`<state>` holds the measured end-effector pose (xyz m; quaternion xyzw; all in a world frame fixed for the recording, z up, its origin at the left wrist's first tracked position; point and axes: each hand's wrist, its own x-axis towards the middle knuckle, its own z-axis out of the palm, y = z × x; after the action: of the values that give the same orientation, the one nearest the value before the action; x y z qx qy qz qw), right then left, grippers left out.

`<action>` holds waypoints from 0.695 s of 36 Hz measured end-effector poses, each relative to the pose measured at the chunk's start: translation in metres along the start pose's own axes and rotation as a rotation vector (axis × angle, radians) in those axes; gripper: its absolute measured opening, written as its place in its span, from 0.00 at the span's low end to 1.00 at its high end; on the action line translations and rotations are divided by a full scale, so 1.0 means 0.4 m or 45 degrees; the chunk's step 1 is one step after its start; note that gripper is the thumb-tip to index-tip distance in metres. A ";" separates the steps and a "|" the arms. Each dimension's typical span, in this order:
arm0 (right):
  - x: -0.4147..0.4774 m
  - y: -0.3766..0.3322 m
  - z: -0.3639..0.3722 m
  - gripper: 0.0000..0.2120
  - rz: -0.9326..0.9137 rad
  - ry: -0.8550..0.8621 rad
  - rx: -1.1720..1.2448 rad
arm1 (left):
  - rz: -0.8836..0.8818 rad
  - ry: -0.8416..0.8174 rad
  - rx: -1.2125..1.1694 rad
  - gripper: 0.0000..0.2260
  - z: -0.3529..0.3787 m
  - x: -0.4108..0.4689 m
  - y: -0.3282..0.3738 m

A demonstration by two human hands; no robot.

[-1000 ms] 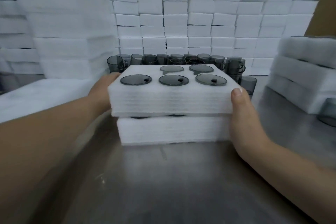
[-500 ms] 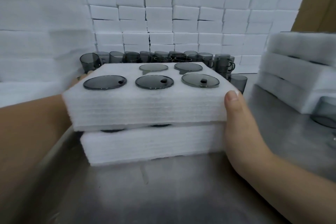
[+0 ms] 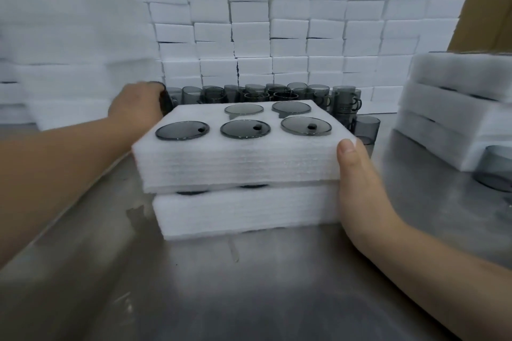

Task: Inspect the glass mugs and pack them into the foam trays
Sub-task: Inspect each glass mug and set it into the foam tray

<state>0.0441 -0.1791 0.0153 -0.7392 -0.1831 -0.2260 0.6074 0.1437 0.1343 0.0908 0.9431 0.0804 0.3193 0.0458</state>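
Upper foam tray (image 3: 238,163) – white, layered, stacked slightly askew on the lower foam tray (image 3: 243,213), mid steel worktop (image 3: 249,285). Five smoked-grey glass mugs (image 3: 245,129) sit base-up in its sockets.

Loose mugs (image 3: 277,93) – a row behind the stack.

Left hand (image 3: 135,108) – at the tray's back-left corner, blurred, fingers curled round a dark mug (image 3: 165,101).

Right hand (image 3: 360,188) – against the stack's right end, thumb (image 3: 346,148) straight on the upper tray's front corner; fingers hidden, position cannot be told.
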 end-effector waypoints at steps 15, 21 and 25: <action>-0.008 -0.017 -0.005 0.15 -0.015 -0.025 -0.075 | 0.039 0.655 -0.909 0.05 -0.266 -0.179 0.163; -0.011 -0.020 -0.001 0.19 -0.003 -0.006 -0.076 | -0.171 0.541 -1.612 0.05 -0.290 -0.356 0.290; -0.011 -0.024 0.003 0.35 -0.033 0.071 -0.127 | -0.162 0.476 -1.754 0.07 -0.267 -0.448 0.326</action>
<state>0.0355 -0.1761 0.0205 -0.7596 -0.1644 -0.2632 0.5715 -0.0458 -0.0224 0.0870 0.6229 -0.0780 0.4504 0.6349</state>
